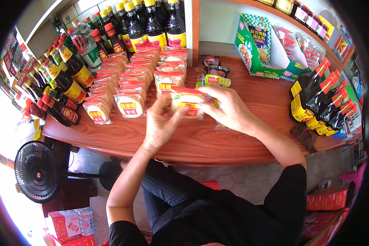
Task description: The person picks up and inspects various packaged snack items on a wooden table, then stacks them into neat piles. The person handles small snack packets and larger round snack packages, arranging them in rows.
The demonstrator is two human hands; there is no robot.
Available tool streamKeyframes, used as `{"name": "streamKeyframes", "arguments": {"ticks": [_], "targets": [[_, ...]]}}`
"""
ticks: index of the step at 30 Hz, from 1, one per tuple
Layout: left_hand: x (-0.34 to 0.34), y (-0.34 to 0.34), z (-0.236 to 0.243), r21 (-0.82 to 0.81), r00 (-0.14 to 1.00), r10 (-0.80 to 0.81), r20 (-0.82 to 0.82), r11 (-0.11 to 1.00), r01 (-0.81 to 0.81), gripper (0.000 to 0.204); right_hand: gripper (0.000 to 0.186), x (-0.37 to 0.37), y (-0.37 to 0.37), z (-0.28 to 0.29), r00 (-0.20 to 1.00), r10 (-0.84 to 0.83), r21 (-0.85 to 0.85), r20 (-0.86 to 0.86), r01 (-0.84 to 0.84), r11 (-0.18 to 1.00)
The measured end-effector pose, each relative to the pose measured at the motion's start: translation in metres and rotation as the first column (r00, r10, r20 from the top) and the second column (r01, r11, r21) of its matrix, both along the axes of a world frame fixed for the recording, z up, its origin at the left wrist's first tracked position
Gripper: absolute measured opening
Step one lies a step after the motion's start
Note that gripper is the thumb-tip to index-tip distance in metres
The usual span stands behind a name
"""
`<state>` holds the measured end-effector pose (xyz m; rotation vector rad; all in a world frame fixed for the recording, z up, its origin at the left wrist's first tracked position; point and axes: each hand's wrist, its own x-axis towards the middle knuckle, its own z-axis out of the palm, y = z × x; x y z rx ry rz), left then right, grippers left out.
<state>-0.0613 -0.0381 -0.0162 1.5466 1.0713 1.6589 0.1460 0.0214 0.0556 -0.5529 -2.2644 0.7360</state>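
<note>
Both hands are raised over the wooden counter around one clear packet of round, pale biscuits point(188, 99) with red and yellow print. My left hand point(160, 123) grips its left side, thumb across the front. From the right, my right hand point(227, 107) pinches the packet's other edge, its fingers partly over the wrapper. Just beyond the hands stand three rows of like packets: the left row point(97, 111), the middle row point(129, 104) and the right row point(170, 78). A yellow-green packet point(214, 80) lies behind my right hand.
Dark sauce bottles with yellow caps point(153, 26) crowd the back left. More bottles point(71, 74) line the counter's left side. At the back right sits a green display box point(270, 53), and black pouches with red spouts point(322, 102) stand right. A black fan point(37, 172) is below left.
</note>
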Motion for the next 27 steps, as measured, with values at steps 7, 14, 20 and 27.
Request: {"name": "streamKeyframes", "arguments": {"ticks": [7,14,20,27], "targets": [[-0.012,-0.021,0.002,0.279,0.687,0.616,-0.384,0.787,-0.550,0.062,0.031,-0.057,0.045,-0.031,0.999,0.030,-0.004,0.023,-0.030,1.000],[-0.002,-0.037,0.002,0.248,0.596,0.422,-0.683,0.902,-0.354,0.041,0.039,-0.071,0.055,-0.047,0.998,0.037,0.139,-0.053,-0.030,0.990],[0.003,-0.027,-0.011,0.199,0.558,0.358,-0.749,0.924,-0.327,0.050,0.042,-0.064,0.055,-0.052,0.978,0.000,0.110,-0.209,0.024,0.994],[0.007,-0.028,-0.008,0.186,0.572,0.349,-0.743,0.928,-0.324,0.045,0.012,0.013,0.082,-0.027,0.934,-0.256,-0.003,-0.249,0.264,0.964]]}}
